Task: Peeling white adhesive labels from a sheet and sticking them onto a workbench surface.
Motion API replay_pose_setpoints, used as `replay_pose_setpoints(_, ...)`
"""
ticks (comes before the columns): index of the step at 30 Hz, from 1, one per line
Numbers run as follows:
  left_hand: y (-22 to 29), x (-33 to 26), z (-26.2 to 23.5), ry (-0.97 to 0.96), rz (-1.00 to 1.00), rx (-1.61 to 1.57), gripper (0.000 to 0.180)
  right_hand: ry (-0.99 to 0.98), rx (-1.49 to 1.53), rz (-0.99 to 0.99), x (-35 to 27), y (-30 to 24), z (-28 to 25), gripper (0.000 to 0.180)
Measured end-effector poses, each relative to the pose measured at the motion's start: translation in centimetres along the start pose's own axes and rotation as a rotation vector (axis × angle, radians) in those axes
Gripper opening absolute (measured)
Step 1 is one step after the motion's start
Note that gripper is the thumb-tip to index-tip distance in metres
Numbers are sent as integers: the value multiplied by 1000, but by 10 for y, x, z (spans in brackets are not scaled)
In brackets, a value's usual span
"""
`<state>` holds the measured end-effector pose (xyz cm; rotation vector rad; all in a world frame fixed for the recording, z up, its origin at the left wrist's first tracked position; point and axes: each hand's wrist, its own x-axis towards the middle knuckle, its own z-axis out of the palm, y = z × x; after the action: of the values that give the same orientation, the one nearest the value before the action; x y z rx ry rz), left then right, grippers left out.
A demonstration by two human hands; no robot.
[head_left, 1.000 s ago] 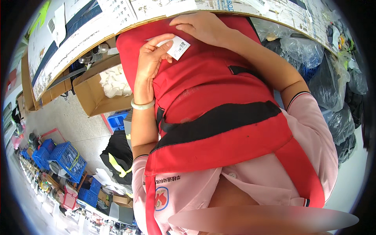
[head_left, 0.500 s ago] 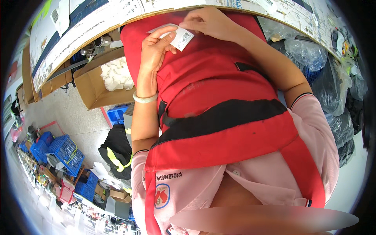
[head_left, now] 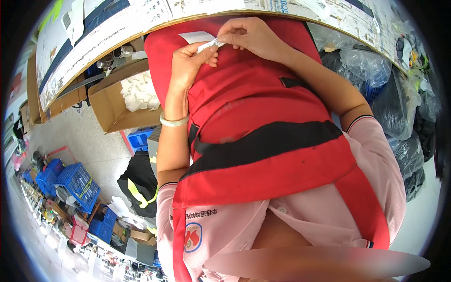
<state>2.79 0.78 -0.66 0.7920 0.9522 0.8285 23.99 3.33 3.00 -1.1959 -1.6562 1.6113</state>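
Note:
My left hand [head_left: 187,66] pinches a small white printed label [head_left: 210,45] between thumb and fingers, over the red apron on my lap. The label is tilted, so only a narrow strip of its printed face shows. At its right end the fingertips of my right hand [head_left: 251,38] are closed on it. Behind the left fingers a plain white piece of paper [head_left: 196,36] lies against the apron [head_left: 263,80]. Whether it is joined to the label, I cannot tell.
The worn white table edge [head_left: 188,18] runs just beyond my hands. An open cardboard box [head_left: 105,105] holding white pieces [head_left: 140,91] stands at my left. Clear plastic bags [head_left: 394,105] are piled on the right. Blue crates [head_left: 80,185] stand on the floor farther left.
The label has turned from showing its flat face to a narrow strip. My right hand has come slightly lower, and its fingers now meet the label's end. The left hand has lowered slightly.

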Motion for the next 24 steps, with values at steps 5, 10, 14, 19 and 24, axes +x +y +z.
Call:
replay_pose_setpoints(5, -3, 1, -3, -22, 6, 19, 20, 91, -231, -281, -3, -6, -6, 14)
replay_pose_setpoints(10, 6, -1, 1, -70, 29, -89, 53, 352, -221, -277, 7, -11, -49, 22)
replay_pose_setpoints(14, 7, 0, -3, -46, 28, -99, 58, 444, -319, -267, 28, -13, -68, 26)
replay_pose_setpoints(19, 6, 1, -1, -39, 10, -83, 55, 404, -371, -325, 35, -9, -68, 29)
replay_pose_setpoints(24, 7, 1, -2, -38, -2, -96, 52, 408, -486, -304, 35, -7, -65, 31)
